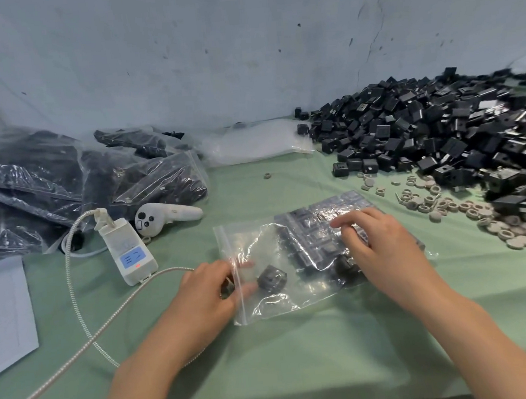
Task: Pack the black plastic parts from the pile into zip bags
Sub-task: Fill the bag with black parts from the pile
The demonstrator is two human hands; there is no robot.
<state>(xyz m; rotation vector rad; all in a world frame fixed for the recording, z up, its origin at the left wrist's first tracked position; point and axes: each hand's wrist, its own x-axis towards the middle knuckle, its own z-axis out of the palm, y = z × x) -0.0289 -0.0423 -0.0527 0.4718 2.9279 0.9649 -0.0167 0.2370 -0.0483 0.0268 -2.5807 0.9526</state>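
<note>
A clear zip bag (273, 305) lies flat on the green table, its zip opening facing left. Several black plastic parts sit in rows inside its right half (308, 227). My left hand (206, 295) is at the opening with two fingers straight inside the bag, their tips flanking a loose black part (271, 279) without closing on it. My right hand (382, 246) rests on top of the bag with fingers spread, pressing on the packed parts through the plastic. The big pile of black parts (432, 129) fills the back right.
Filled bags of parts (65, 183) are heaped at the back left, with empty bags (251, 143) behind the middle. A white power strip (127, 247) with cable, a white controller (162, 218), paper (2, 308) and beige rings (476, 211) lie around.
</note>
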